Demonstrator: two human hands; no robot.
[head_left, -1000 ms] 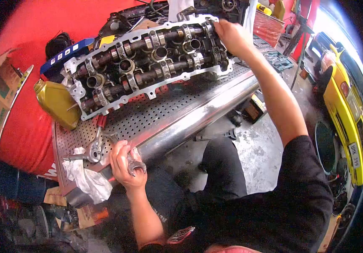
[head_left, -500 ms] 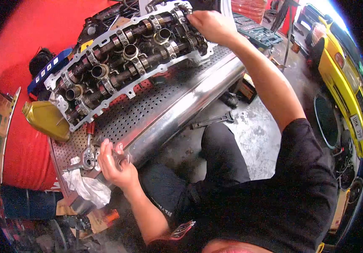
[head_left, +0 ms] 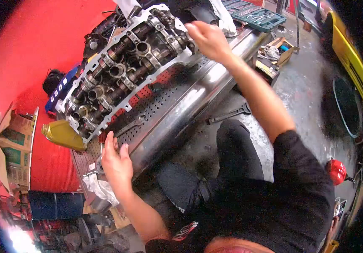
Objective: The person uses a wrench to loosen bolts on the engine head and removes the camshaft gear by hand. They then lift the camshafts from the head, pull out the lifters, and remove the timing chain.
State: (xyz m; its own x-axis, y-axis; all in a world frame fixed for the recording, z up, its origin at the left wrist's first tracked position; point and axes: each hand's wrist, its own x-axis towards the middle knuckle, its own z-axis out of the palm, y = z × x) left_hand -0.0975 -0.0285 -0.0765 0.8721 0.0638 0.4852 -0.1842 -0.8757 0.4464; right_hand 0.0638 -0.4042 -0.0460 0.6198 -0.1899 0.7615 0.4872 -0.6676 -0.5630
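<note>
Cylinder head on perforated table
Left hand open, flat, lower left; right hand at head's end, top centre, grip unclear

Sits on the head, one view only, through a fisheye lens with dark corners. Looks forward and steeply down, tilted to one side. Hangs close above the perforated workbench, at arm's reach of the cylinder head in the upper middle. Takes in the wearer's lap at bottom and workshop floor at right.
</note>
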